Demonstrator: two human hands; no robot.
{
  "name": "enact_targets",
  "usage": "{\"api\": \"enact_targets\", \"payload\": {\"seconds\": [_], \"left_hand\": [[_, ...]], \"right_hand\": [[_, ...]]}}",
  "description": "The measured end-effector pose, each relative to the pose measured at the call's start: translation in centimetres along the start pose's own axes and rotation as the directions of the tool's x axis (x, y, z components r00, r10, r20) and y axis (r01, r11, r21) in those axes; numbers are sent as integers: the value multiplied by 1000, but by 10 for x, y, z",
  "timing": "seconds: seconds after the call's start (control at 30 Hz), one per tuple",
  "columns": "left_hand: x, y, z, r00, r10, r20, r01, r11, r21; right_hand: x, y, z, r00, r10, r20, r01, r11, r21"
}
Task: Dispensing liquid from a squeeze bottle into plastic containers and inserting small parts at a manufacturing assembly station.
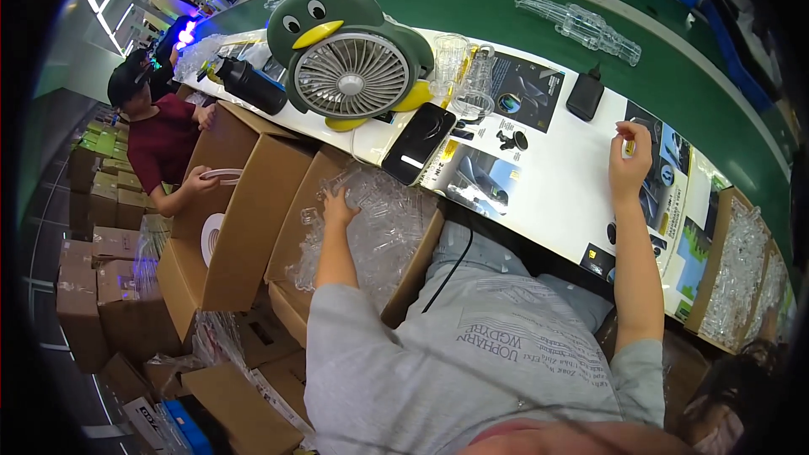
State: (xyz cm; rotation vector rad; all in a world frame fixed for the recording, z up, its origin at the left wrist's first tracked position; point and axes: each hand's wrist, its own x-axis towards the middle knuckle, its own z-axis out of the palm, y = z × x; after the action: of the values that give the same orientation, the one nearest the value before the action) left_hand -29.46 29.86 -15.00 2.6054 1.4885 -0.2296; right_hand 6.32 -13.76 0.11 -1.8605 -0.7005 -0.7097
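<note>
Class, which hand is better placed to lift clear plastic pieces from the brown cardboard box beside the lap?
Left hand, probably: it reaches to the pieces in the box; the right hand is over the white tabletop.

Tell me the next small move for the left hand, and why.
I'd probably close the left hand gently around one of the clear plastic parts: its fingers are spread among them in the open cardboard box, with none clearly gripped, while the right hand is away over the white worktop.
</note>
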Motion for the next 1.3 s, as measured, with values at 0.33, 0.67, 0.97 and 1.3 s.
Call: {"api": "enact_targets", "payload": {"seconds": [0.33,0.67,0.97,1.3], "left_hand": [[-18,17,5,956,61,-288,-68,998,-13],[-34,-3,-29,899,173,-402,-223,971,-80],[-68,4,-126,885,205,-417,-262,961,-85],[-85,12,-165,946,98,-310,-160,970,-182]], "right_hand": [[-1,7,-3,999,50,15,-50,999,10],[2,5,-2,996,88,13,-89,995,36],[3,5,-8,992,127,-15,-124,986,111],[5,3,-9,990,140,6,-140,984,110]]}}
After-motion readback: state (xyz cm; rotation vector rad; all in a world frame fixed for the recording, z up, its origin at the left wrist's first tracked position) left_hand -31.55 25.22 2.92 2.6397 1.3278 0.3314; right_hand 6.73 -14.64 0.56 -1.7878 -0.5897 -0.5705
